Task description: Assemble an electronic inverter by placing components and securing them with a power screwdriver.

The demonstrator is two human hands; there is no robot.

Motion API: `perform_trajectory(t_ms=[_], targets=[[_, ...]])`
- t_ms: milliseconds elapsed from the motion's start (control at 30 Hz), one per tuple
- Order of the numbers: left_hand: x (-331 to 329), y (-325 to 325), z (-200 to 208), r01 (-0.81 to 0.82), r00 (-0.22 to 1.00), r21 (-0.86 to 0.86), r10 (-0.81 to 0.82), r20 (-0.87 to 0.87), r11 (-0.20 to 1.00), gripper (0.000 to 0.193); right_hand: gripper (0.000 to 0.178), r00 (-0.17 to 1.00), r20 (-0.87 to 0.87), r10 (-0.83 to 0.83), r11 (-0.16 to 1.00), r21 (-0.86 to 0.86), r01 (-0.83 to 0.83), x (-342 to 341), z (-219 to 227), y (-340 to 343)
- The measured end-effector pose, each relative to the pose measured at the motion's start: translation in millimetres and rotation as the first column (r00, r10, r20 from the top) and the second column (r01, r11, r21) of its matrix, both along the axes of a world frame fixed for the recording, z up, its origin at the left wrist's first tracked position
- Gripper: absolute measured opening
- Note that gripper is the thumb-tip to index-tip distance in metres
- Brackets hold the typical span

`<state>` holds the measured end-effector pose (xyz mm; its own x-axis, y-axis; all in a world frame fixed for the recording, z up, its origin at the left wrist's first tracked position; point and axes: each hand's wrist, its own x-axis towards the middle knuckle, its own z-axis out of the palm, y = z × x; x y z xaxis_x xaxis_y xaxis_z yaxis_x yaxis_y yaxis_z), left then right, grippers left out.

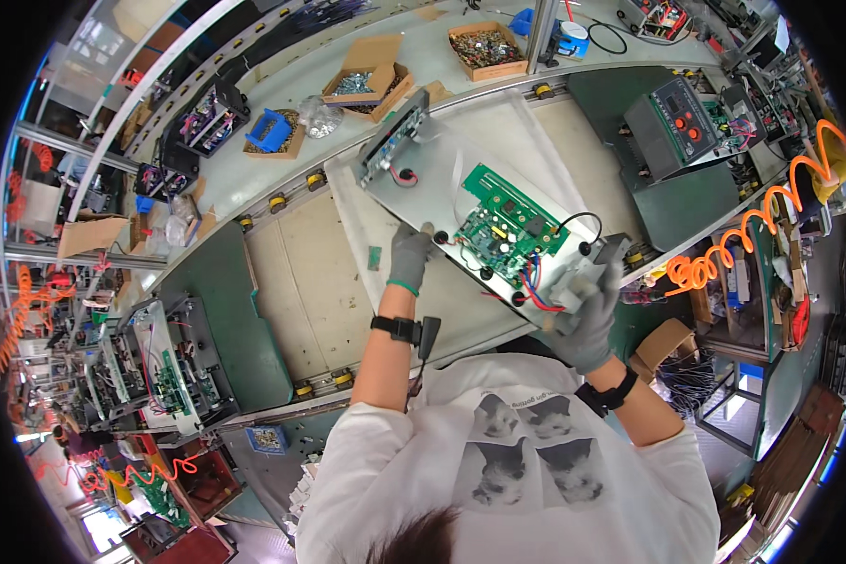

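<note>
A flat metal chassis [423, 195] lies at a slant in front of me, with an upright panel [397, 133] at its far left end. A green circuit board [508, 226] with black knobs and red, blue and black wires is mounted on it. My left hand [411, 256], in a grey glove, grips the chassis's left edge, thumb on top. My right hand [587, 329], gloved too, is wrapped round the near right corner beside a grey block [583, 280]; its fingertips are partly hidden. A small green piece [374, 258] lies left of my left hand.
Under the chassis is a white sheet [352, 226] on the roller line. Green boards [230, 320] lie to either side, the right one under a black-panelled device [667, 127]. Screw boxes [487, 49] stand on the far bench. An orange coiled hose [696, 268] hangs at right.
</note>
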<state>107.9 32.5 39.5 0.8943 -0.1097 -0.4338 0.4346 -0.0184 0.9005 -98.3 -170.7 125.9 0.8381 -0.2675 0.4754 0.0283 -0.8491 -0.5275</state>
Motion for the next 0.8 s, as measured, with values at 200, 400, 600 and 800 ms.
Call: perform_trajectory(t_ms=[200,400,600,800], targets=[[-70,5,9,-0.155,0.979,-0.396,0.089,-0.181,0.905,0.019,0.082,0.904,-0.417,-0.097,0.746,0.571,0.343,-20,-24,-62],[-55,-8,76,-0.224,0.97,-0.627,0.109,-0.218,0.746,0.022,0.046,0.93,-0.363,0.055,0.636,0.731,0.247,86,16,-120],[-18,-9,85,-0.359,0.927,-0.567,0.212,-0.31,0.741,0.024,0.025,0.682,-0.709,0.181,0.71,0.574,0.408,182,-33,-146],[-19,26,97,-0.019,0.992,-0.265,0.051,0.115,0.964,0.043,0.026,0.558,-0.803,0.212,0.75,0.499,0.434,240,-76,-154]])
